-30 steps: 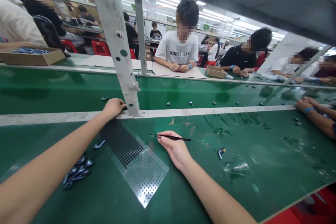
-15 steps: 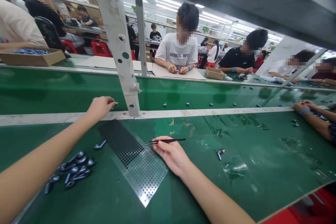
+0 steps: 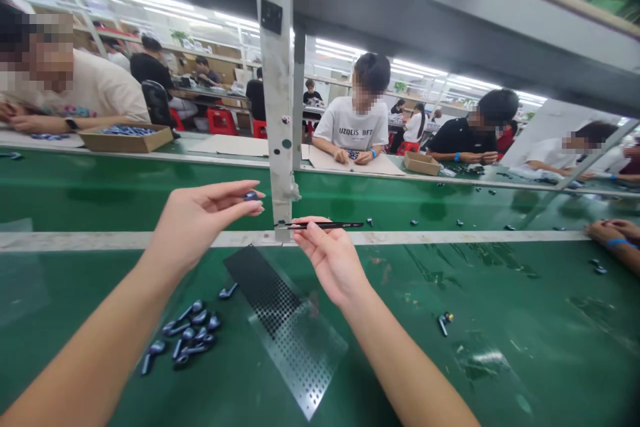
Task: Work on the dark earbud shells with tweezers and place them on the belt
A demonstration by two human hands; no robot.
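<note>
- Left hand (image 3: 200, 213) raised above the green conveyor belt (image 3: 500, 287), forearm angled up from the lower left, thumb and fingertips pinching a dark earbud (image 3: 251, 196) near the frame's centre
- Right hand (image 3: 330, 257) clenched around black tweezers (image 3: 320, 225), tips pointing left, just beside an upright metal post (image 3: 277, 80)
- Loose earbuds (image 3: 187, 333) heaped at lower left, just beside a perforated metal plate (image 3: 293, 323)
</note>
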